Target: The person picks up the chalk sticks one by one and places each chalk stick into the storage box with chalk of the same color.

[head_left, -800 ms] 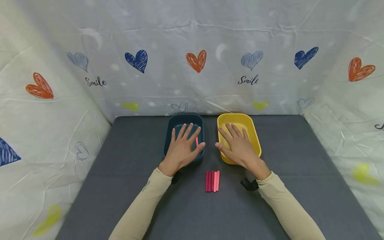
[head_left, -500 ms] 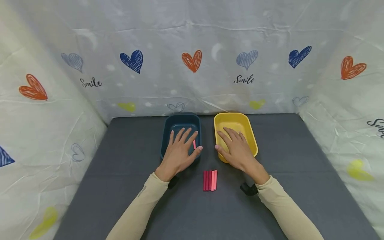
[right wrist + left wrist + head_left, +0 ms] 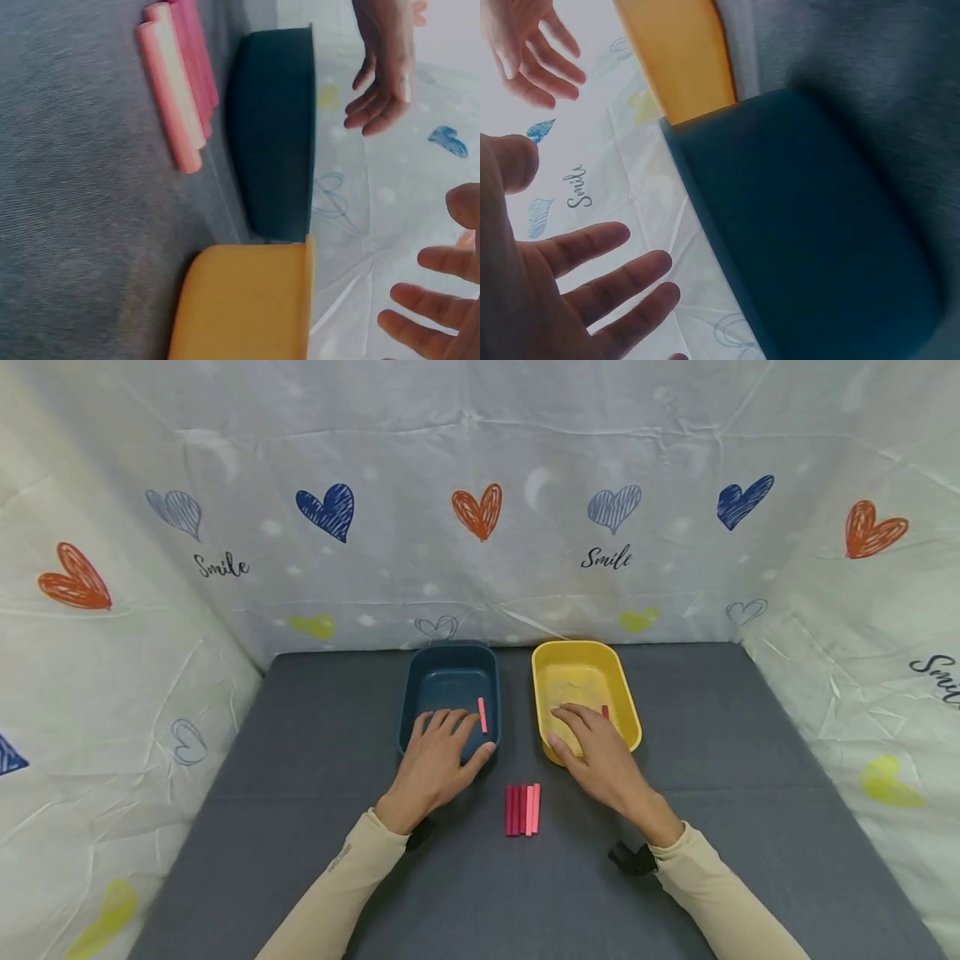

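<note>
Matt grey felt-like cloth table, smooth plastic blue tray and yellow tray, crinkled sheet backdrop

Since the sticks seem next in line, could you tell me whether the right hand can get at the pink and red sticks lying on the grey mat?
Probably yes: the right hand is empty, and nothing lies between it and the sticks.

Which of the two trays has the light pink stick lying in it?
The dark blue tray, under the left hand. A light pink stick lies near its right wall; the yellow tray shows only a small dark red piece.
</note>
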Tool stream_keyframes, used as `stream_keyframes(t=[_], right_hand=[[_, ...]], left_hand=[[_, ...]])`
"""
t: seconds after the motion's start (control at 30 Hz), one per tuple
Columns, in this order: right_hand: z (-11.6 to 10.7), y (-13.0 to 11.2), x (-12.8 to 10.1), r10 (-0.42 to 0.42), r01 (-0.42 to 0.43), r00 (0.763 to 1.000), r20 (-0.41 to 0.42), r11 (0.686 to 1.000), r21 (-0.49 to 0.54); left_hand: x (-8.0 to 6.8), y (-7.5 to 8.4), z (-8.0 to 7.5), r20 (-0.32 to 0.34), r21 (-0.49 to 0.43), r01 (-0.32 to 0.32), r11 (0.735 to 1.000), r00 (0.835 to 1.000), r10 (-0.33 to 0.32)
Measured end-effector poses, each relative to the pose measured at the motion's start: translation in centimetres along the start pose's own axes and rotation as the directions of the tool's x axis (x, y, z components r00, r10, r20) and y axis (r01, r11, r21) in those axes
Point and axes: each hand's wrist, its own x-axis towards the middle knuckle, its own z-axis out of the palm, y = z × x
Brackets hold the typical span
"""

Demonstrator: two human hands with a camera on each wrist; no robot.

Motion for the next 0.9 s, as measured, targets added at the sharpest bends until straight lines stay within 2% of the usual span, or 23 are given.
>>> stream_keyframes(t=[0.27,0.53,0.7,0.9], right_hand=[[0.4,0.3,-2.0,-0.097,0.098,0.99,-0.106,0.995,0.001],[0.7,-0.9,-3.9,-0.114,0.118,0.986,-0.118,0.993,0.028],[1.5,-1.3,-4.9,-0.126,0.129,0.99,-0.058,0.99,0.053],[2.4,-1.6,-5.6,-0.043,0.034,0.995,0.092,0.995,0.095]], left_hand=[[-1.4,-0.9,0.2,0.025,0.044,-0.007,0.999,1.0,0.006],[-2.8,-2.1,0.7,0.027,0.047,-0.01,0.999,1.0,0.009],[-3.4,-2.9,0.9,0.041,0.047,-0.01,0.999,0.999,0.008],[-3.9,-4.0,1.4,0.06,0.039,-0.019,0.999,0.998,0.017]])
